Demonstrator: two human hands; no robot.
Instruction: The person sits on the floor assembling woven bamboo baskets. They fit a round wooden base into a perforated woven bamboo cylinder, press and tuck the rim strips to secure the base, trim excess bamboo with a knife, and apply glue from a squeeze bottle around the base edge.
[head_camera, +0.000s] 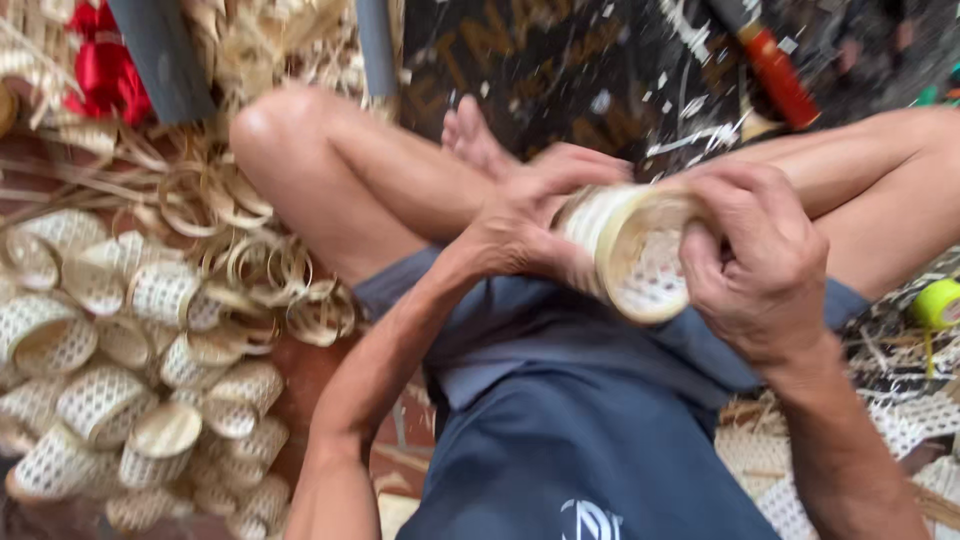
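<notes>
Above the lap, between both hands, sits a small woven basket (632, 250), pale and round, its open mouth turned toward the camera. The left hand (525, 220) wraps the far side of the rim, fingers closed firmly on it; the right hand (755, 265) closes over the near right side, thumb pressing the edge. So the basket lies inside both grips, not loose. I think the thin rim strip could crack or spring out if the thumbs press too hard, and the wall could be bent out of shape. To the left, a pile of finished baskets (110, 370) lies on the floor beside coiled bamboo strips (260, 260).
</notes>
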